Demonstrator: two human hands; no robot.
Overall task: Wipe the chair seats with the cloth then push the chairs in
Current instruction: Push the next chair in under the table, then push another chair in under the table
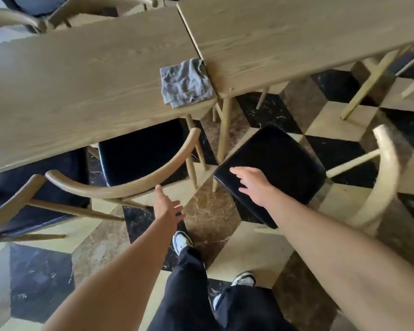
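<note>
Both hands empty, cloth on table beyond chairs.

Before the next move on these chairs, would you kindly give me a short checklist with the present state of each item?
1. Cloth in hand: not ok. The grey cloth lies on the table corner.
2. Hands free to take it: ok. Left hand and right hand are open, holding nothing.
3. Pulled-out chair seat reachable: ok, it is clear of the table, under the right hand.
4. Seat wiped: cannot tell.
5. Middle chair pushed in: partly; the seat's front is under the table, the backrest still out.
</note>
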